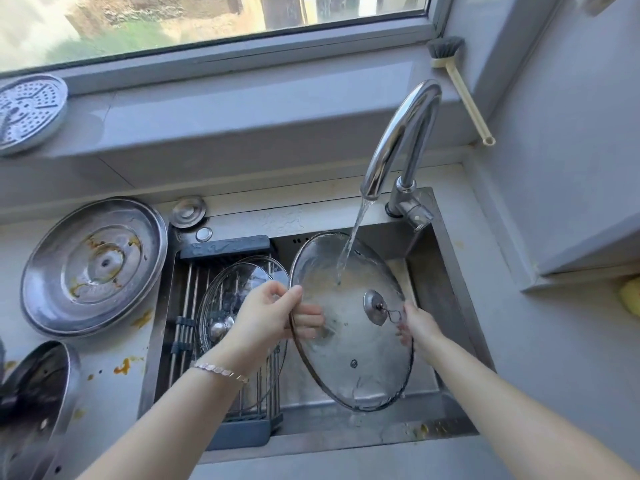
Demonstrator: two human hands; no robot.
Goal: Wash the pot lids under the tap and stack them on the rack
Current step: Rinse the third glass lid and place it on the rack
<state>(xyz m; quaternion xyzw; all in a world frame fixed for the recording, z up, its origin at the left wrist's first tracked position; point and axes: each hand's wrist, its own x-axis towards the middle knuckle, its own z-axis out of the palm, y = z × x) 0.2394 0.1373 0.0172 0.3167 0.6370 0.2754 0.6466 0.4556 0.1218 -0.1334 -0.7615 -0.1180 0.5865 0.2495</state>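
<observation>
Brightly, a window (207, 19) lights the stained counter (114, 355), steel sink (446, 271) and tap (401, 133).

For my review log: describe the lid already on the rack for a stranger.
Find the sink; a dish rack fills its left half. The racked glass lid lies there, partly behind the left hand. Unlike the held lid under the tap, no hand or water touches it.

Two glass lids (360, 368) (228, 292), two steel lids (93, 268) (34, 393) and one perforated steamer plate (29, 112). One sink (446, 271), one tap (405, 133), one rack (225, 245), one brush (457, 84) (pale, long-handled) and two hands (266, 313) (419, 323).
</observation>
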